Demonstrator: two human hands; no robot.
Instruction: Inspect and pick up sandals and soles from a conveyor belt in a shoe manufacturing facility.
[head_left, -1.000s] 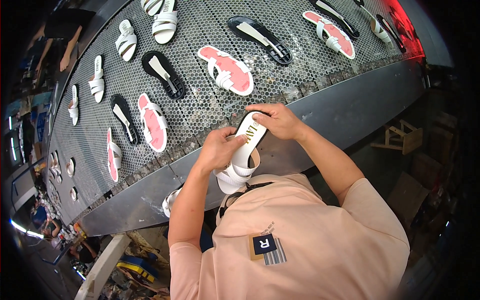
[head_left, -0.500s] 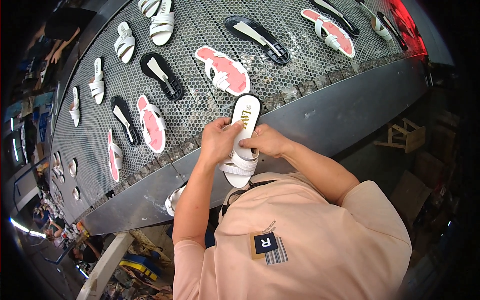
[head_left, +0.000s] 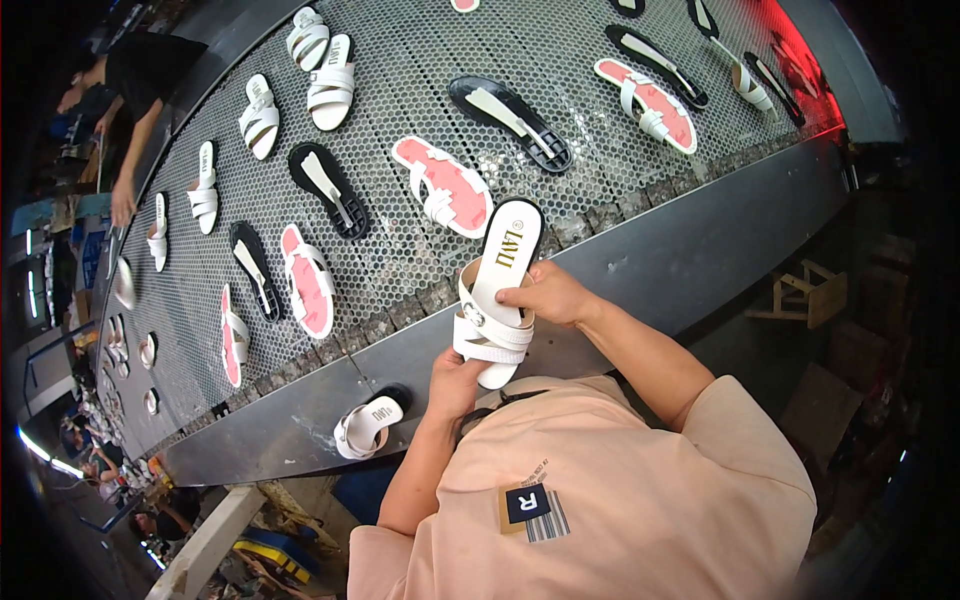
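Observation:
A white slide sandal (head_left: pixel 505 270) with crossed straps, a round ornament and a black sole is held in front of my body, heel pointing away from me. My right hand (head_left: pixel 555 296) grips its right side, the thumb lying on the white insole. Lower down, my left hand (head_left: pixel 456 382) is closed on the toe end beside the front strap; some of its fingers are hidden. To the left, a second white sandal (head_left: pixel 362 428) rests by the machine's metal edge. Just beyond the held sandal lies a white strapped upper (head_left: pixel 445 185) with a patchy pink underside.
Several black soles (head_left: pixel 328 190), white sandals (head_left: pixel 331 95) and pink-bottomed uppers (head_left: pixel 308 282) lie on the mesh conveyor (head_left: pixel 400 270). Its metal side panel (head_left: pixel 640 255) runs before me. A co-worker's arm (head_left: pixel 130 170) reaches in at far left. A wooden stool (head_left: pixel 800 295) stands at right.
My left hand has slid from the sandal's middle down to its toe end. The sandal has turned slightly, showing its ornament. The things on the conveyor sit lower in view.

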